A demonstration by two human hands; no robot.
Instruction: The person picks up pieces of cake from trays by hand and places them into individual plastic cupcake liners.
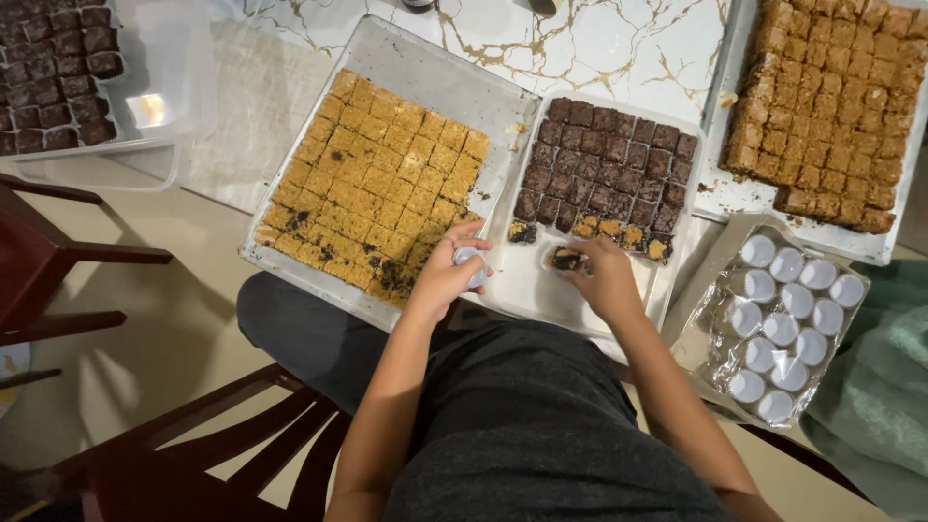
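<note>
Overhead view of a seated person working at a marble-patterned table (619, 48). The left hand (447, 274) was curled around a small stack of white paper cups (471, 266), fingers wrapped close about it, at the near right corner of a metal tray (425, 68) of yellow cut squares (377, 184). The right hand (601, 278) rested on the bare near part of a white tray (527, 285), its fingertips pinched narrowly on a single filled cup (565, 258) holding a dark-and-yellow piece. This cup lay just left of the right hand's fingertips and just right of the left hand, between the two; the right hand touched it, the left did not. It looked round from above, so no long axis could be told. Directly beyond it ran a row of filled cups (609, 232) along the front edge of a block of dark brown squares (604, 164); the held cup sat near that row but apart from it. Further right stood a foil-lined tray (710, 329) of empty white cups (788, 319), and beyond it a tray of brown squares (831, 106). A clear container (169, 106) of dark squares stood at far left.
</note>
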